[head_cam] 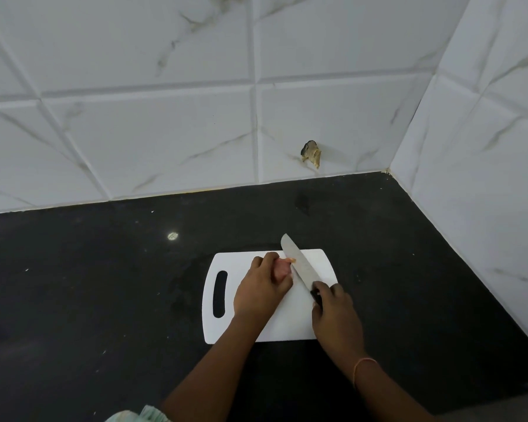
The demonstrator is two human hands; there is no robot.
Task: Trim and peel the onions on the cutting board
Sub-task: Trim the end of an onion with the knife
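**One onion under the knife**

Our left hand [261, 289] curls its fingers [270, 257] over one pinkish onion [282, 269], pinning it to the far part of the one white cutting board [290, 318]. Our right hand [336, 315] wraps its fingers round the dark handle of one knife [301, 264]; the blade slants away and to the left, lying against the onion's right end, where a pale tip sticks out. The board, with one slot handle at its left, lies on a black countertop [89, 284]. One thin orange band [361, 365] circles our right wrist. White marble-pattern tiles [153, 123] rise behind.
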